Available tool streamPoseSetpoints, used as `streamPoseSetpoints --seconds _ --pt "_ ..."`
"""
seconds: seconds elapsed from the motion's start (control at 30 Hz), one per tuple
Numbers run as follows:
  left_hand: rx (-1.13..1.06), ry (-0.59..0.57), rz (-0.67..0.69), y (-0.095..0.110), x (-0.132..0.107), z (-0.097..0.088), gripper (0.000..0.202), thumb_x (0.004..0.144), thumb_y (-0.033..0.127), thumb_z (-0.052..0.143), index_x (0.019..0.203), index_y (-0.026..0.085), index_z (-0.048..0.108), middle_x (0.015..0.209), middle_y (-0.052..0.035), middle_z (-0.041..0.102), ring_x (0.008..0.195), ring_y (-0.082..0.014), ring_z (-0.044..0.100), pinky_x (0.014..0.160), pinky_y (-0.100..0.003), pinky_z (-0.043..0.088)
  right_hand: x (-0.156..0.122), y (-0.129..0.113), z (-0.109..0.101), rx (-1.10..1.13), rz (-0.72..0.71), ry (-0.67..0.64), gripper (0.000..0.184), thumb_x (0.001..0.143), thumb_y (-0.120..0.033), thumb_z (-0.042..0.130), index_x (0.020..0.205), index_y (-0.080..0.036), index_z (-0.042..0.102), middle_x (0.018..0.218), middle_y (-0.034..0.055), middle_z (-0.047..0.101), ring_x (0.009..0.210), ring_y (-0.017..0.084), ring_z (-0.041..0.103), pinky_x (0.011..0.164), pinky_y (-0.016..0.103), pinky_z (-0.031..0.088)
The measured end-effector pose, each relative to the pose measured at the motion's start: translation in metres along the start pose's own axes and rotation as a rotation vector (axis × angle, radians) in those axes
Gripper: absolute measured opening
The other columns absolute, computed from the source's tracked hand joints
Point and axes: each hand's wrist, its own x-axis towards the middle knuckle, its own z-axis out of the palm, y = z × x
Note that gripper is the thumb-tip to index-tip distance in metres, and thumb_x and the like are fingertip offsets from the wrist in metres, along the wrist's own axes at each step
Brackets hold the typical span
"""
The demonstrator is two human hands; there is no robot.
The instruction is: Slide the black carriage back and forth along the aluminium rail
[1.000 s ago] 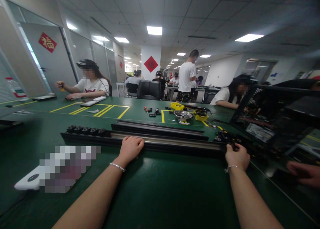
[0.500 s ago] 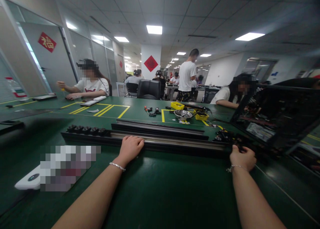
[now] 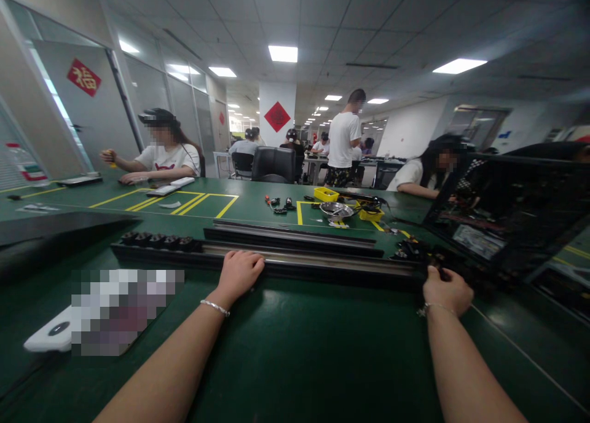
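Note:
A long black rail (image 3: pixel 341 272) with a metallic channel along its top lies across the green table in front of me. My left hand (image 3: pixel 242 270) is closed over its near edge, around the middle, fingers lying over the channel. Several black block-shaped parts (image 3: pixel 159 241) stand in a row at the rail's left end. At the right end my right hand (image 3: pixel 448 289) has its fingers pinched around a small dark part, mostly hidden against the black clutter. A second black rail (image 3: pixel 295 237) lies parallel, just behind the first.
Small black parts (image 3: pixel 410 248) are heaped by the rail's right end, beside a large black open-framed case (image 3: pixel 507 211). Farther back are a metal bowl (image 3: pixel 337 210) and a yellow bin (image 3: pixel 326 194). A white device (image 3: pixel 48 337) and a dark panel (image 3: pixel 59 226) lie left. Co-workers sit across the table.
At the left edge, the dark panel has shifted and shows a broader surface. Both my hands and the rail stay practically in place.

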Motion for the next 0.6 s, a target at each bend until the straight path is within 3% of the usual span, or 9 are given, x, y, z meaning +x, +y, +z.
streamPoseSetpoints --seconds 0.33,0.6 --pt "-0.009 0.031 0.007 0.000 0.000 0.000 0.036 0.087 0.035 0.032 0.083 0.029 0.067 0.088 0.0011 0.070 0.086 -0.0182 0.057 0.085 -0.036 0.030 -0.013 -0.012 -0.007 -0.039 -0.002 0.017 0.049 0.073 -0.042 0.057 0.117 -0.020 0.053 0.116 0.0140 0.049 0.099 0.029 0.054 0.086 0.044 0.043" --pt "-0.012 0.028 -0.005 0.000 0.000 0.002 0.036 0.087 0.035 0.033 0.083 0.028 0.067 0.087 0.0007 0.070 0.086 -0.0185 0.058 0.085 -0.037 0.031 -0.012 -0.016 -0.008 -0.075 0.003 0.022 0.050 0.070 -0.048 0.054 0.113 -0.022 0.052 0.114 0.0130 0.048 0.097 0.029 0.054 0.080 0.042 0.043"
